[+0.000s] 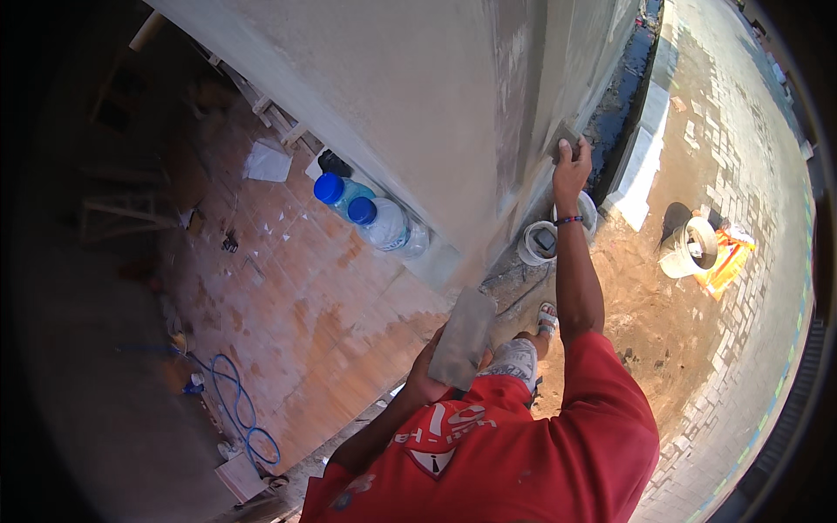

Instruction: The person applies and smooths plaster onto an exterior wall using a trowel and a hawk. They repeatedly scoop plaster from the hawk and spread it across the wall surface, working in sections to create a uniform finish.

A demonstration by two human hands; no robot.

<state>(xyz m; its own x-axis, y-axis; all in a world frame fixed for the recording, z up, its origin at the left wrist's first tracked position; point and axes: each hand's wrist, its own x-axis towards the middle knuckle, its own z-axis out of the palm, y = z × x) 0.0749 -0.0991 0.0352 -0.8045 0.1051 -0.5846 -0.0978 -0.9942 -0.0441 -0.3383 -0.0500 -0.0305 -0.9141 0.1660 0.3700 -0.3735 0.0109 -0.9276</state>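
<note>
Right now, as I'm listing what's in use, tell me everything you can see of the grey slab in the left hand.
The grey slab is a flat, straight-edged oblong, its broad face dull and blotched with lighter and darker smears. It looks hard, but its exact material can't be told. It is held at a slant, the far end toward the picture's right, just ahead of the red shirt. The left hand holds it by its near left side; whether the near end touches the shirt is unclear.
</note>
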